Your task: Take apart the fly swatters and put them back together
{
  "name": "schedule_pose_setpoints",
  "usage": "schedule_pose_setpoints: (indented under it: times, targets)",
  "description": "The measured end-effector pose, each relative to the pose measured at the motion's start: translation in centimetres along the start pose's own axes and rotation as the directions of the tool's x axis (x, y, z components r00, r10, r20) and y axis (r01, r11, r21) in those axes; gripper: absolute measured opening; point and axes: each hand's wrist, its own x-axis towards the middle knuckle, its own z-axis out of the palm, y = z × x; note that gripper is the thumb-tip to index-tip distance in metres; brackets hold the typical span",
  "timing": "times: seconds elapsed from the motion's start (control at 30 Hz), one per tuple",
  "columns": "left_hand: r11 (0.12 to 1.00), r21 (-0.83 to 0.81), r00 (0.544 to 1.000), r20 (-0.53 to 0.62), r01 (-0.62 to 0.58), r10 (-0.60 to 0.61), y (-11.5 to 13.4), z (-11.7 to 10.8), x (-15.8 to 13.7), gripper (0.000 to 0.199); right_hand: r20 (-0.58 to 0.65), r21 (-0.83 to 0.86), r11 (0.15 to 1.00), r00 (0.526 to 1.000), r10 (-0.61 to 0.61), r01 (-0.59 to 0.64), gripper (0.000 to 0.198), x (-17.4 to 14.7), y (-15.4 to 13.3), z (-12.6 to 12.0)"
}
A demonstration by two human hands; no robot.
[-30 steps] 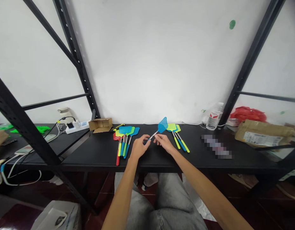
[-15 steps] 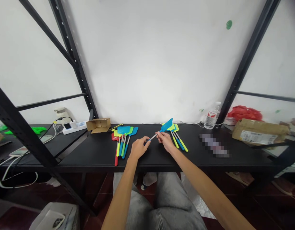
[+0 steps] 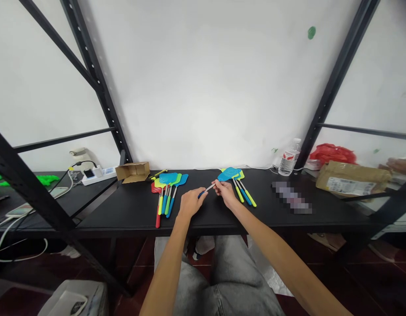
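Note:
A blue fly swatter with a metal rod [image 3: 210,188] lies slantwise between my hands, its head pointing away to the right. My left hand [image 3: 190,202] is closed round its blue handle. Thumb and fingers of my right hand [image 3: 225,192] pinch the rod near the blue head [image 3: 224,176], which overlaps the swatters behind it. That right-hand group has yellow-green handles [image 3: 250,198] and a blue handle [image 3: 245,197]. Left of my left hand lies a fanned group of several swatters, with a blue head [image 3: 168,177] on top and a red handle [image 3: 158,216] sticking out lowest.
The black table [image 3: 123,210] stands against a white wall. An open cardboard box [image 3: 133,173] sits at back left, beyond it a power strip [image 3: 99,175]. To the right are a water bottle [image 3: 289,159], a blurred-out item [image 3: 292,198] and a brown parcel [image 3: 347,180]. Black metal posts [image 3: 107,101] frame both sides.
The held swatter's head has turned and dropped from tilted up to flatter, over the right-hand group. Both hands keep their hold on it. The view has shifted slightly.

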Motion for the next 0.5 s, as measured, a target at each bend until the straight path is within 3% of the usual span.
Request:
schedule_pose_setpoints:
  times: [0.5]
  targets:
    - [0.983,0.178,0.999,-0.008,0.05,-0.05,1.3,-0.1,0.5,0.032,-0.02,0.0,1.0,1.0,-0.017,0.017,0.045,-0.4,-0.5,0.2]
